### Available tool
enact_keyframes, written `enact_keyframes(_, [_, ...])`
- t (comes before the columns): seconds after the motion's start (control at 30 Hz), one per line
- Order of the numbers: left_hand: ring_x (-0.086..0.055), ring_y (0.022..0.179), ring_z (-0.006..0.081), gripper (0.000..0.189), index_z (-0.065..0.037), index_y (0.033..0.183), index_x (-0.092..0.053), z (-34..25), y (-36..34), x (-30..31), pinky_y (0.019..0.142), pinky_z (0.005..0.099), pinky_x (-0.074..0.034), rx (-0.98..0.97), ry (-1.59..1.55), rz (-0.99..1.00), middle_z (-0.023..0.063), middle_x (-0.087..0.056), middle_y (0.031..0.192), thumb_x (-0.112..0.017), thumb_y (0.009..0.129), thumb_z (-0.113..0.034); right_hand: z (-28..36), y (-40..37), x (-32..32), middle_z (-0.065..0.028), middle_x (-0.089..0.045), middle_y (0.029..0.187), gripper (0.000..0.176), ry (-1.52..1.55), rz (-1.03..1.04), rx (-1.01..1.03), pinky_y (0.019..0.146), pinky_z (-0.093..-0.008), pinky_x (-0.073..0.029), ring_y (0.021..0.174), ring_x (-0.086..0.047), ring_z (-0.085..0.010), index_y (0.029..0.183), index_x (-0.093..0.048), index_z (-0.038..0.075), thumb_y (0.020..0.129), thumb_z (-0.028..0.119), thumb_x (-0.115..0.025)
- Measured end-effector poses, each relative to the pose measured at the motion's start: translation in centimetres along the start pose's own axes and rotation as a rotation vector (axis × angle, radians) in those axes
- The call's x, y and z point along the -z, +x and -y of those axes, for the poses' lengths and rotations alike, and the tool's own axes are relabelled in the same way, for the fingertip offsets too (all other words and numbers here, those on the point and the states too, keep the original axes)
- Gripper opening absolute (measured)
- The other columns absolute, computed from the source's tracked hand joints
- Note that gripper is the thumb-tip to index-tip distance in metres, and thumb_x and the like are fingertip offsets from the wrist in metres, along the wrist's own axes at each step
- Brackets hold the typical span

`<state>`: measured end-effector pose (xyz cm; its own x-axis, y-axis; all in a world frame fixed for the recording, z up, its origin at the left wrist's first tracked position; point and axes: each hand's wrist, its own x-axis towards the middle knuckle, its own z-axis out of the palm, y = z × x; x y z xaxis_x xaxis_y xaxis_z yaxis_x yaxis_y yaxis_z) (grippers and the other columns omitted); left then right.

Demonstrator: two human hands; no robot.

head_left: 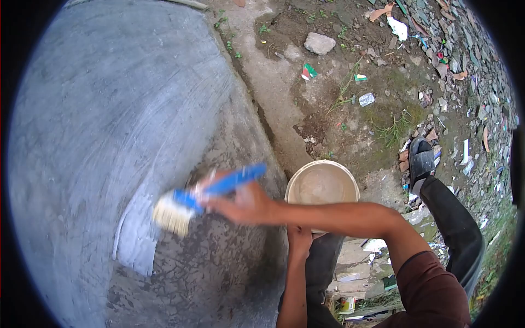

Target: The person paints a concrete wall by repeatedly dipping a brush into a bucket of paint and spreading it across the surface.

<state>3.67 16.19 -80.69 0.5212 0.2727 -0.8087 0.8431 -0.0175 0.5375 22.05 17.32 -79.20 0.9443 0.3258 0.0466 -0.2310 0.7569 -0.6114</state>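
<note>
My right hand (pixel 235 199), blurred by motion, grips a wide brush (pixel 236 179) with a blue handle and cream bristles. The bristles are over the grey concrete surface (pixel 87 126), beside a wet, whitish patch (pixel 138 235); whether they touch it is unclear. My left hand (pixel 299 239) holds the near edge of a cream bucket (pixel 351 177), its fingers partly hidden. Pale, cloudy liquid shows inside the bucket. Across its near side passes my right forearm. Whitish brush streaks cover the upper left concrete, while the lower part is darker and mottled.
A raised concrete edge (pixel 252 104) runs beside bare ground. On the ground lie a stone (pixel 319 44), a foil scrap (pixel 366 99) and scattered litter. Rubble (pixel 481 71) spreads along the right. My foot in a dark sandal (pixel 421 158) stands there.
</note>
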Motion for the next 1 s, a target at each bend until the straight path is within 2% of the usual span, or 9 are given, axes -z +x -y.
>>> enact_keyframes(0.03, [-0.053, 0.118, 0.0335, 0.063, -0.009, 0.145, -0.018, -1.1, -0.2, -0.6, 0.08, 0.0449, -0.061, 0.253, -0.138, -0.068, 0.0208, -0.039, 0.137, -0.042, 0.09, 0.008, -1.2, 1.1, 1.1, -0.009, -0.067, 0.091, 0.018, 0.05, -0.122, -0.086, 0.067, -0.0258, -0.053, 0.077, -0.065, -0.0131, 0.106, -0.062, -0.001, 0.091, 0.009, -0.064])
enact_keyframes(0.3, [-0.051, 0.119, 0.0407, 0.065, -0.009, 0.146, -0.017, 0.9, -1.5, -1.1, 0.079, 0.0509, -0.061, 0.265, -0.366, -0.117, 0.0216, -0.035, 0.14, -0.039, 0.088, 0.011, -8.7, 5.7, 12.2, -0.0021, -0.064, 0.079, 0.018, -0.668, -0.583, -0.045, 0.059, -0.0226, -0.046, 0.069, -0.058, -0.007, 0.097, -0.065, -0.002, 0.094, 0.016, -0.062])
enact_keyframes(0.5, [-0.047, 0.125, 0.0342, 0.068, -0.003, 0.149, -0.02, 7.7, -2.5, -1.0, 0.097, 0.0392, -0.048, 0.185, -0.036, -0.066, 0.0229, -0.043, 0.137, -0.048, 0.088, 0.004, 2.1, -2.8, -6.0, -0.0084, -0.066, 0.084, 0.013, -0.255, -0.237, 0.266, 0.059, -0.0288, -0.048, 0.07, -0.06, -0.0131, 0.097, -0.066, 0.001, 0.091, 0.012, -0.063])
enact_keyframes(0.53, [-0.051, 0.121, 0.0284, 0.071, 0.0, 0.149, -0.013, 13.1, -2.3, -0.9, 0.097, 0.0373, -0.046, -0.172, -0.178, -0.182, 0.0227, -0.043, 0.138, -0.056, 0.093, -0.008, 3.2, -3.9, -7.2, -0.0106, -0.066, 0.088, 0.014, -0.235, -0.118, 0.45, 0.06, -0.0272, -0.05, 0.071, -0.062, -0.0137, 0.102, -0.064, -0.002, 0.09, 0.007, -0.065])
enact_keyframes(0.63, [-0.053, 0.117, 0.0302, 0.08, 0.001, 0.15, -0.01, 8.5, -2.7, -1.6, 0.097, 0.0377, -0.047, -0.094, -0.153, -0.169, 0.0201, -0.046, 0.138, -0.061, 0.092, -0.016, 5.6, -4.9, -8.3, -0.0143, -0.065, 0.093, 0.013, -0.074, 0.091, 0.417, 0.062, -0.0277, -0.052, 0.074, -0.064, -0.0162, 0.1, -0.063, -0.001, 0.089, 0.004, -0.066])
enact_keyframes(0.7, [-0.055, 0.115, 0.0306, 0.074, -0.001, 0.15, -0.014, 9.4, -2.6, -3.1, 0.084, 0.0375, -0.054, -0.489, 0.374, -0.3, 0.0225, -0.046, 0.135, -0.057, 0.09, -0.011, 4.3, -3.6, -6.4, -0.0122, -0.066, 0.09, 0.012, -0.055, -0.064, 0.16, 0.062, -0.0283, -0.053, 0.075, -0.065, -0.0156, 0.1, -0.061, -0.002, 0.09, 0.006, -0.064])
enact_keyframes(0.73, [-0.054, 0.117, 0.0313, 0.069, -0.005, 0.149, -0.018, 7.0, -2.1, -2.4, 0.076, 0.0387, -0.059, 0.09, -0.143, -0.191, 0.0221, -0.042, 0.136, -0.053, 0.089, -0.003, 2.6, -2.1, -4.5, -0.011, -0.067, 0.087, 0.012, -0.101, -0.164, 0.037, 0.062, -0.0277, -0.053, 0.074, -0.064, -0.0146, 0.1, -0.061, -0.002, 0.091, 0.007, -0.063])
enact_keyframes(0.9, [-0.055, 0.114, 0.0382, 0.065, -0.008, 0.146, -0.016, 3.1, -4.1, -3.2, 0.077, 0.0488, -0.063, 0.175, -0.438, -0.172, 0.0225, -0.036, 0.138, -0.038, 0.087, 0.009, -9.8, 3.7, 10.7, -0.0044, -0.065, 0.072, 0.019, -0.617, -0.548, 0.139, 0.056, -0.0253, -0.046, 0.065, -0.06, -0.0093, 0.085, -0.064, 0.001, 0.092, 0.018, -0.062])
enact_keyframes(1.0, [-0.056, 0.113, 0.0388, 0.066, -0.008, 0.146, -0.015, 2.7, -4.4, -2.7, 0.077, 0.049, -0.062, 0.245, -0.429, -0.16, 0.0226, -0.037, 0.137, -0.037, 0.086, 0.009, -8.1, 4.9, 10.0, -0.0024, -0.064, 0.073, 0.017, -0.686, -0.582, 0.113, 0.055, -0.023, -0.046, 0.062, -0.058, -0.0081, 0.097, -0.065, -0.001, 0.093, 0.016, -0.063])
